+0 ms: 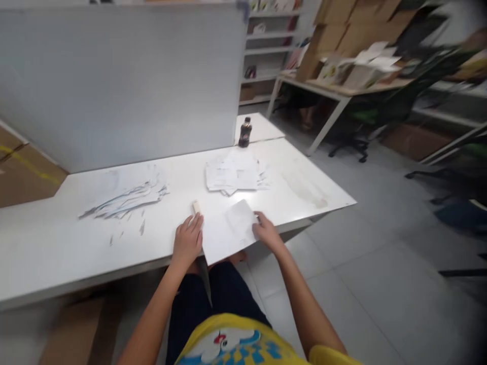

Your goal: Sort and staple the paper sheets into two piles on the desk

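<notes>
Yellow shirt fabric (228, 337) with a printed cartoon fills six o'clock of the view, with dark trousers (228, 291) just above it. Between the two hands, toward half past six, a white sheet (215, 243) lies on the white table (304, 177), its near corner jutting past the edge. At eight o'clock the left hand (188, 237) lies palm down and flattened, fingers nearly straight, fingertips at a small cream block (196, 207); I cannot tell whether it grips anything. At five o'clock the right hand (265, 230) is half curled at the right edge of a pale translucent square (240, 218) over the sheet; blur hides whether it is pinched. Loose papers (232, 175) are piled near the centre, with a dark bottle (245, 134) beyond at twelve. Toward nine o'clock are a heap of crumpled paper (129, 200) and, farther left, a cardboard box (30, 172). A white panel (125, 86) stands at ten.
</notes>
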Demonstrator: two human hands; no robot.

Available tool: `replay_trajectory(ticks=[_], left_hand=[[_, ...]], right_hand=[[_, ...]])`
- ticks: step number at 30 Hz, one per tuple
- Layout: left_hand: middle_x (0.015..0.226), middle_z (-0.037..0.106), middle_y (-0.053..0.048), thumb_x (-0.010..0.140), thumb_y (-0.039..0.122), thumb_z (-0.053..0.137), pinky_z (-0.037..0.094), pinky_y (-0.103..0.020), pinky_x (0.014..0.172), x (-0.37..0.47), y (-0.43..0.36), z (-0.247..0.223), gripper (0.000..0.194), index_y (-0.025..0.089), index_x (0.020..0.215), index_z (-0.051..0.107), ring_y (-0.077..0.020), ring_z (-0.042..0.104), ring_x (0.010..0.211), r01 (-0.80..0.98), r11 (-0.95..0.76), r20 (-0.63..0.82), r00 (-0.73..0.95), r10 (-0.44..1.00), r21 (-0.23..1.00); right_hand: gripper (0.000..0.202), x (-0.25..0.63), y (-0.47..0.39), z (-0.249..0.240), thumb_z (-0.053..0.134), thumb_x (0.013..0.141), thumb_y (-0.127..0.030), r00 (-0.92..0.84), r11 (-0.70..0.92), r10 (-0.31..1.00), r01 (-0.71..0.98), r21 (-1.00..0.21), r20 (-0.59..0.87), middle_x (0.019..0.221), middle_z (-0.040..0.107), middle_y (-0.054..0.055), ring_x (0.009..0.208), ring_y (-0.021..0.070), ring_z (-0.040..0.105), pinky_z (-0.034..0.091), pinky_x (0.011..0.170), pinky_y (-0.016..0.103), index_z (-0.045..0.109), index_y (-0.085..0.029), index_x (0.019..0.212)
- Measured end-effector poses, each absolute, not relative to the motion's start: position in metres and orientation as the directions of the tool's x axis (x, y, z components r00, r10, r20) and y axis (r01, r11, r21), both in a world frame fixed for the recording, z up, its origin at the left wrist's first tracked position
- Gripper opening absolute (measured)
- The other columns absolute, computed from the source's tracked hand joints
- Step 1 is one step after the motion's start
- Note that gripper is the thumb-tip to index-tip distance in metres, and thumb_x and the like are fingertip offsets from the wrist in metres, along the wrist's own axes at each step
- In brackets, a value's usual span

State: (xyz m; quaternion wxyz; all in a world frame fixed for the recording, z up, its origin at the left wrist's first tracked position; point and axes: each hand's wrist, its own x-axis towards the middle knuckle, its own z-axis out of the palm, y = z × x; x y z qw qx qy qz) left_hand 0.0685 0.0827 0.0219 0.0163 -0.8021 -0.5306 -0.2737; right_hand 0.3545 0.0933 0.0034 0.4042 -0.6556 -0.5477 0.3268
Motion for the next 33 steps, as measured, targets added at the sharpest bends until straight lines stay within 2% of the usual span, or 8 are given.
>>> replay_trajectory(ticks=[2, 6, 10, 13, 20, 26, 30, 33], left_hand=[[0.139, 0.055, -0.006, 0.089, 0.021, 0.046, 0.042, -0.045, 0.096, 0.064, 0.085, 0.013, 0.049, 0.027, 0.137, 0.052, -0.0313, 0.053, 0.124, 0.866, -0.441, 0.483, 0.290, 0.827, 0.236], [0.139, 0.055, -0.005, 0.091, 0.020, 0.043, 0.046, -0.042, 0.093, 0.064, 0.082, 0.001, 0.049, 0.028, 0.139, 0.051, -0.0276, 0.056, 0.123, 0.889, -0.421, 0.509, 0.283, 0.813, 0.178], [0.143, 0.051, -0.005, 0.092, 0.013, 0.039, 0.045, -0.042, 0.097, 0.069, 0.077, -0.001, 0.050, 0.021, 0.140, 0.049, -0.0267, 0.049, 0.131, 0.927, -0.370, 0.488, 0.299, 0.820, 0.055], [0.146, 0.047, -0.005, 0.093, 0.011, 0.036, 0.041, -0.042, 0.103, 0.070, 0.075, -0.001, 0.050, 0.017, 0.141, 0.048, -0.0260, 0.045, 0.135, 0.930, -0.368, 0.459, 0.325, 0.827, 0.004], [0.148, 0.044, -0.006, 0.097, 0.021, 0.035, 0.035, -0.045, 0.111, 0.072, 0.073, 0.000, 0.051, 0.021, 0.148, 0.038, -0.0251, 0.041, 0.138, 0.925, -0.373, 0.412, 0.316, 0.855, 0.065], [0.154, 0.034, -0.008, 0.097, 0.026, 0.035, 0.033, -0.044, 0.112, 0.068, 0.071, 0.005, 0.055, 0.017, 0.151, 0.029, -0.0246, 0.035, 0.141, 0.912, -0.390, 0.307, 0.337, 0.890, 0.129], [0.156, 0.030, -0.011, 0.098, 0.027, 0.032, 0.030, -0.043, 0.114, 0.066, 0.070, 0.005, 0.057, 0.015, 0.153, 0.021, -0.0221, 0.030, 0.144, 0.900, -0.417, 0.287, 0.370, 0.884, 0.126], [0.157, 0.025, -0.014, 0.098, 0.028, 0.031, 0.028, -0.043, 0.115, 0.067, 0.069, 0.004, 0.061, 0.013, 0.154, 0.011, -0.0209, 0.026, 0.145, 0.893, -0.433, 0.272, 0.390, 0.880, 0.119]], right_hand=[[0.043, 0.353, 0.096, -0.001, 0.046, 0.065, -0.032, 0.146, -0.037, 0.989, 0.441, -0.897, 0.031, 0.091, 0.069, 0.004, 0.082, 0.0252, 0.062, 0.050, 0.078, 0.038, 0.061, -0.024, 0.105], [0.046, 0.354, 0.098, -0.009, 0.044, 0.069, -0.035, 0.107, -0.066, 0.994, 0.444, -0.894, -0.020, 0.095, 0.069, 0.006, 0.088, 0.0267, 0.063, 0.049, 0.081, 0.039, 0.059, -0.023, 0.111], [0.054, 0.352, 0.094, -0.003, 0.041, 0.073, -0.033, 0.065, -0.120, 0.993, 0.536, -0.836, -0.100, 0.105, 0.067, 0.009, 0.096, 0.0274, 0.062, 0.048, 0.083, 0.039, 0.054, -0.019, 0.123], [0.054, 0.350, 0.092, 0.007, 0.041, 0.074, -0.029, 0.053, -0.105, 0.994, 0.585, -0.804, -0.092, 0.107, 0.067, 0.011, 0.099, 0.0279, 0.062, 0.047, 0.085, 0.038, 0.054, -0.018, 0.125], [0.041, 0.361, 0.127, 0.056, 0.051, 0.071, -0.030, 0.015, 0.054, 0.998, 0.471, -0.880, 0.069, 0.108, 0.069, 0.006, 0.101, 0.0275, 0.062, 0.048, 0.087, 0.037, 0.067, -0.022, 0.108], [0.039, 0.357, 0.168, 0.099, 0.050, 0.066, -0.022, -0.188, 0.067, 0.982, 0.428, -0.901, -0.016, 0.092, 0.071, 0.002, 0.082, 0.0226, 0.063, 0.049, 0.070, 0.030, 0.072, -0.023, 0.099], [0.039, 0.363, 0.188, 0.097, 0.051, 0.061, -0.021, -0.127, 0.049, 0.992, 0.391, -0.919, -0.001, 0.085, 0.071, 0.003, 0.076, 0.0208, 0.062, 0.046, 0.064, 0.028, 0.073, -0.020, 0.093], [0.041, 0.375, 0.213, 0.084, 0.049, 0.058, -0.023, 0.125, 0.049, 0.988, 0.321, -0.946, 0.093, 0.078, 0.068, 0.002, 0.072, 0.0192, 0.059, 0.045, 0.063, 0.028, 0.072, -0.018, 0.092]])
